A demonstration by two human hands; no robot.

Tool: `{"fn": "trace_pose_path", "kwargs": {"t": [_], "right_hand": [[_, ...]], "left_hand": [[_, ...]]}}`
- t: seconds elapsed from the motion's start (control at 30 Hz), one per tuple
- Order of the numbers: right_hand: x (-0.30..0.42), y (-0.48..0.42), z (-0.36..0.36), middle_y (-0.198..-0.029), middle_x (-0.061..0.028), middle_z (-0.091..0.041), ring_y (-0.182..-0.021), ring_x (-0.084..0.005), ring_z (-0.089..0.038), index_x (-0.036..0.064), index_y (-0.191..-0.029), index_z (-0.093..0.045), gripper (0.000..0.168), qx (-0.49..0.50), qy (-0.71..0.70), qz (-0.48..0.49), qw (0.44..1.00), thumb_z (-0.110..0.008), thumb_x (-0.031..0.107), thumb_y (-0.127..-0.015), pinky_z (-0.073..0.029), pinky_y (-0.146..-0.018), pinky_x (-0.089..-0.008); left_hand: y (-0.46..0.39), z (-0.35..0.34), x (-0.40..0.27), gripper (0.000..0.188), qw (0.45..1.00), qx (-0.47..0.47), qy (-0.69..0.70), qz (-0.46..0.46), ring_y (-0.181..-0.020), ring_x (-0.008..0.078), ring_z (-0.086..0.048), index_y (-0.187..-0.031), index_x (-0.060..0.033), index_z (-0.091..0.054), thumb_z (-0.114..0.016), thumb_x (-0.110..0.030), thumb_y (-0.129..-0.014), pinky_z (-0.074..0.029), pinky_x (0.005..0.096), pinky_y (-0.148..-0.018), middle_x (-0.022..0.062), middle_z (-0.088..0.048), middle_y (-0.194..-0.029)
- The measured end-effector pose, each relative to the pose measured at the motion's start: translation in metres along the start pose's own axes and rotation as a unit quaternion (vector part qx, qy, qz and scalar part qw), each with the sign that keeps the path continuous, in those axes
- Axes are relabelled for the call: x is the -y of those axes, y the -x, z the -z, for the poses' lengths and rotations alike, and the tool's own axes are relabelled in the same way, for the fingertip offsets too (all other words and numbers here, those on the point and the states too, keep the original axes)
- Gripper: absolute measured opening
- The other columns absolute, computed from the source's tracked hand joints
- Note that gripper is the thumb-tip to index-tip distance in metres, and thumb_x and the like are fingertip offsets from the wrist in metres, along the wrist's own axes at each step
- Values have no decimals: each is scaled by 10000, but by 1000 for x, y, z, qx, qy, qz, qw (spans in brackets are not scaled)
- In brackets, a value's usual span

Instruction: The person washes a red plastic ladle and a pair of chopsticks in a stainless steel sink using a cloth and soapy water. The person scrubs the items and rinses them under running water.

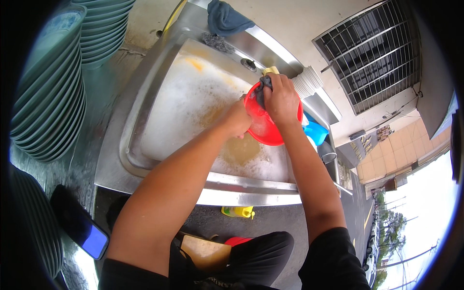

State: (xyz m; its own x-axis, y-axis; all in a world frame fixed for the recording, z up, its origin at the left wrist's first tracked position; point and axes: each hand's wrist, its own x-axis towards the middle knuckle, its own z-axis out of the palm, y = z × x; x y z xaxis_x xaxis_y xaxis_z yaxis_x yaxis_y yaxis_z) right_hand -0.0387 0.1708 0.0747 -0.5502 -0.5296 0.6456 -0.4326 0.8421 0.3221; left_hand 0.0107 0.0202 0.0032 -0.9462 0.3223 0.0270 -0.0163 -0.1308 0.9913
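Observation:
Over the foamy water (174,108) of a stainless steel sink (250,198), a red plastic bowl (264,128) is held tilted, its inside wet with suds. My left hand (237,117) grips the bowl's rim on the left side; some of its fingers are hidden by the rim. Inside the bowl's upper part, my right hand (282,96) presses a dark grey cloth (261,92) against the wall. Brownish water shows through gaps in the foam below the bowl.
Stacked greenish bowls (54,98) stand at the left, near a smartphone (81,224). A blue-grey towel (228,18), a steel wool scourer (217,41) and a sink strainer (248,64) lie along the back ledge. White stacked dishes (307,81) and a blue basin (316,132) sit at right. Below is a yellow bottle (237,211).

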Motion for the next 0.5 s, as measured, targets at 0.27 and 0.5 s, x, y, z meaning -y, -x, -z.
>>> {"fn": "trace_pose_path", "kwargs": {"t": [0.27,0.5], "right_hand": [[-4,-20,12,-1061,-125,-663,-987,-362,-643,80,-1069,-663,236,52,17,-50,997,-720,170,-858,-538,-820,-467],[11,-18,9,-1175,-154,-583,-1039,-387,-625,55,-1047,-643,226,-7,-100,-40,994,-705,45,-831,-536,-825,-479]], "left_hand": [[4,-4,-3,525,999,-23,20,-11,-475,174,-574,-1419,-91,-474,-490,-24,-899,-489,351,-448,123,-671,-839],[3,-3,-10,502,998,-5,65,15,-463,156,-551,-1387,-79,-486,-470,-5,-891,-436,326,-404,126,-674,-833]]}}
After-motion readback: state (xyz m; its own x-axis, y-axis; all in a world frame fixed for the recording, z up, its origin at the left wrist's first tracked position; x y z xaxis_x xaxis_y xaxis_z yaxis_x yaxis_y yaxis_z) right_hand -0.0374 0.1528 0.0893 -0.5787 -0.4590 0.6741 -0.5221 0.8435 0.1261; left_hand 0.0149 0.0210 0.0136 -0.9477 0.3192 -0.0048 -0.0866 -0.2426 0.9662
